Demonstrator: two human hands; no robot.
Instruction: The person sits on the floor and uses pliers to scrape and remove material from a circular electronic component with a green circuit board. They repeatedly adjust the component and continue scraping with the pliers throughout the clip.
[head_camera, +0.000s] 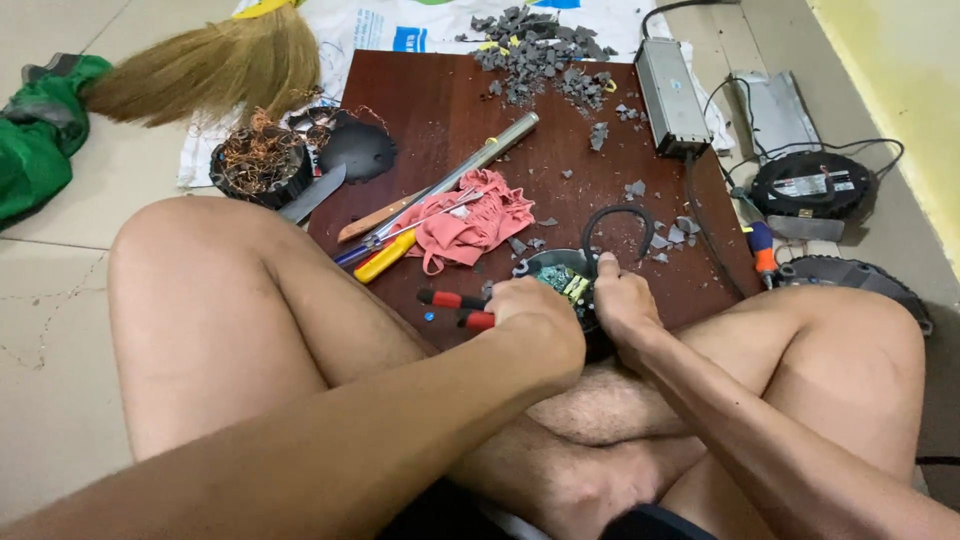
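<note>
Fingers of my left hand (535, 312) are curled shut around the red-handled pliers (455, 305), whose grips stick out to the left of my knuckles; the jaws are hidden under my hand, so I cannot tell what they bite. My right hand (620, 300) is closed on the far rim of the small round device (560, 280), thumb raised on top, fingers pressed together against its edge. That device, with its green circuit board (562, 282) showing, sits between my two sets of fingertips at the near edge of the dark wooden board (440, 110).

I judge the housing stiff and light, but the circuit board brittle, so holding by the rim rather than the board seems right. A black cable loop (618, 215) arcs just beyond my right fingertips, limp and likely to snag.

Both forearms come in low over my crossed legs, wrists bent down, the left crossing in front of my lap. Past my left knuckles lie a pink cloth (475, 225), a yellow-handled tool (385, 257) and a metal tube (480, 160); grey rubble (540, 50) lies well beyond.
</note>
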